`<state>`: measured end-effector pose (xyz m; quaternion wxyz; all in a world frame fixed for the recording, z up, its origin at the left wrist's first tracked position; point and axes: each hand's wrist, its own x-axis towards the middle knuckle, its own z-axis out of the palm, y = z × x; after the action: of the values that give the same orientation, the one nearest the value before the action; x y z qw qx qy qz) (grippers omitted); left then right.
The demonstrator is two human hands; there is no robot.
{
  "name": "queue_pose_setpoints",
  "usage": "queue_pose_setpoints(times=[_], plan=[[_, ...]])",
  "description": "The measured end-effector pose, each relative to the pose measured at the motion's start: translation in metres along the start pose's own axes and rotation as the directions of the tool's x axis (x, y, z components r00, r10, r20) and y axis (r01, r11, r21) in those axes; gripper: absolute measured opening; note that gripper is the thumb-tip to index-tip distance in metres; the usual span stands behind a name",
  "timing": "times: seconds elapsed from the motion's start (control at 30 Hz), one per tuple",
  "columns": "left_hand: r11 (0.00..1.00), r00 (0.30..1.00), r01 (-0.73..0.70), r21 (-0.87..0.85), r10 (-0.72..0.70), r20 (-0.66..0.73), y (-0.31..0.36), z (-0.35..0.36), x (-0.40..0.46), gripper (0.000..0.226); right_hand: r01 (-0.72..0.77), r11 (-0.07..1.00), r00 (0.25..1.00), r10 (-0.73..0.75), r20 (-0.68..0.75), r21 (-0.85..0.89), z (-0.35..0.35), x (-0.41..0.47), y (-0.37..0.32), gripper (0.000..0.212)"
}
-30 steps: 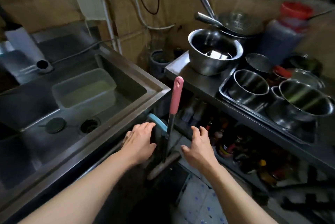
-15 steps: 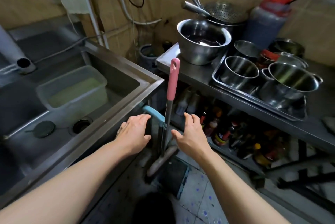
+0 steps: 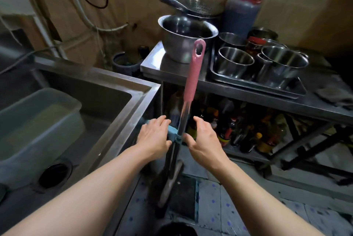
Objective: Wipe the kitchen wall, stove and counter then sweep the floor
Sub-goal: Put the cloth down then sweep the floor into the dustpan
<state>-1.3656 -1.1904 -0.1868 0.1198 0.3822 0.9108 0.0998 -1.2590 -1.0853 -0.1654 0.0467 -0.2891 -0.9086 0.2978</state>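
- Standing almost upright in the gap between sink and bench: a long broom with pink plastic grip and bare metal shaft [image 3: 191, 84], head down on the tiled floor [image 3: 219, 207], clipped by a pale blue plastic clip [image 3: 174, 134] to a second handle that looks like a dustpan's.
- Left hand [image 3: 152, 138] just beside the blue clip, fingers [image 3: 162, 120] loose and straight, possibly brushing the clip, gripping nothing.
- Right hand [image 3: 204, 140] on the other side of the shaft, fingers half-curled and open, thumb very near the metal, no grasp made; touching or not, cannot tell.
- Likely step: taking the broom out for sweeping, with neither hand yet in control.
- Risk of tipping: a nudge from either hand without a firm hold could send the pink grip onto the large round steel mixing bowl [image 3: 188, 37] at the edge of the steel bench [image 3: 152, 65].
- Risk of a snag: pulling the shaft alone could drag the clipped part along or drop it on the floor.
- Risk of knocking: swinging the head out sideways could strike the crowded sauce bottles [image 3: 240, 132] on the lower shelf.
- Tight space beside the stainless sink [image 3: 122, 105]; scraped knuckles likely on a hurried lift.
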Motion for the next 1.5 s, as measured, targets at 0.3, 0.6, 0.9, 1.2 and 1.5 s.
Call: queue_pose_setpoints(times=[0.3, 0.6, 0.9, 1.2, 1.5], plan=[[0.996, 0.995, -0.046, 0.074, 0.052, -0.088, -0.01, 0.03, 0.034, 0.052, 0.132, 0.979, 0.949, -0.079, -0.305, 0.156, 0.024, 0.032, -0.008, 0.023], [0.99, 0.992, -0.077, 0.116, 0.087, -0.089, -0.002, 0.04, 0.045, 0.032, 0.216, 0.96, 0.934, -0.151, -0.325, 0.176, 0.023, 0.034, 0.002, 0.016], [0.992, 0.986, -0.093, 0.09, 0.104, -0.13, 0.016, 0.048, 0.054, 0.028, 0.23, 0.97, 0.902, -0.182, -0.392, 0.078, 0.013, 0.046, 0.021, 0.019], [0.989, 0.977, -0.12, 0.084, 0.132, -0.165, 0.025, 0.053, 0.056, 0.024, 0.183, 0.98, 0.861, -0.119, -0.494, 0.083, 0.015, 0.049, 0.033, 0.016], [0.991, 0.974, -0.106, 0.077, 0.119, -0.194, 0.03, 0.056, 0.051, 0.026, 0.122, 0.988, 0.818, -0.048, -0.573, 0.092, 0.016, 0.049, 0.032, 0.017]])
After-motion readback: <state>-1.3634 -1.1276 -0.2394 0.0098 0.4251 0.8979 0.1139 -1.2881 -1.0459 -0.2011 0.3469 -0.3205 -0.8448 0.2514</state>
